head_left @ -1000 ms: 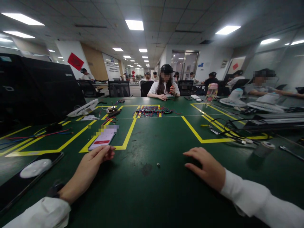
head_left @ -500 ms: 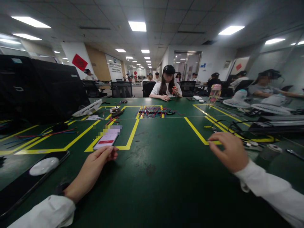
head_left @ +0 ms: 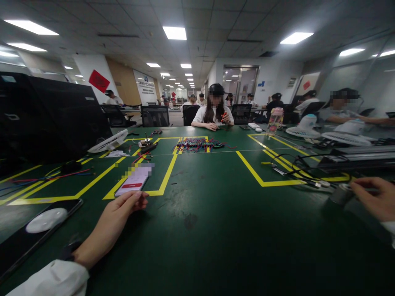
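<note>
Cylinder (head_left: 340, 196) is resting on the green table (head_left: 231, 246), far right, looking stiff, smooth, hefty; I'm favouring its sides. My right hand (head_left: 377, 197) is curving by its rim, left hand (head_left: 121, 211) pinching by the lit phone (head_left: 134, 183); I can't tell if either is grasping anything.

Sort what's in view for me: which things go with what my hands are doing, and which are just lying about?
Likely in use:
- metal cylinder, at the fingertips of your right hand; grip unclear
- lit phone, possibly, beside your left hand

Apparently just lying about:
- tangled wires
- drink bottle
- white rounded object
- computer mid-left
</note>
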The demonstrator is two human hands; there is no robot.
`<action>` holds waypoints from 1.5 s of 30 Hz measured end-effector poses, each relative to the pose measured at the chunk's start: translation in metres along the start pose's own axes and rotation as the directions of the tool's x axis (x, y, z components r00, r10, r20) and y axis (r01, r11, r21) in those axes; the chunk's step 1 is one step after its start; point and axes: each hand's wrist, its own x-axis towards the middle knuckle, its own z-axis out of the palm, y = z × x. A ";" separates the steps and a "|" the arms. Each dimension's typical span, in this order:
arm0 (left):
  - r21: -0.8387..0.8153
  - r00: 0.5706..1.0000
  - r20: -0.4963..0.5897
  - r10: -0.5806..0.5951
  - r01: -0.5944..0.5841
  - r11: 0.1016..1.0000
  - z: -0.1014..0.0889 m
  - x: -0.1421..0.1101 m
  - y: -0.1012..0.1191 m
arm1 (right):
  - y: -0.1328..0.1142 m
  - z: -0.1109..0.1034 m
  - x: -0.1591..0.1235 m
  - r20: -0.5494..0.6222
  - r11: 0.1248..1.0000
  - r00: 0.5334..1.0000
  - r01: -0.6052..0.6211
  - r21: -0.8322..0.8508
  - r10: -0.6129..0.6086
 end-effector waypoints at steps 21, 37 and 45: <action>0.002 1.000 0.021 -0.007 0.007 1.000 -0.001 0.002 -0.002 | 0.000 -0.002 0.000 0.042 0.996 0.995 -0.094 -0.012 0.094; 0.025 0.999 0.030 -0.012 0.011 1.000 -0.005 0.004 -0.008 | -0.032 0.011 -0.039 0.127 0.833 0.962 -0.273 0.482 0.241; 0.072 0.999 0.003 0.033 -0.033 0.997 0.005 0.001 0.004 | -0.021 0.024 -0.036 0.051 0.965 0.998 -0.058 0.257 0.046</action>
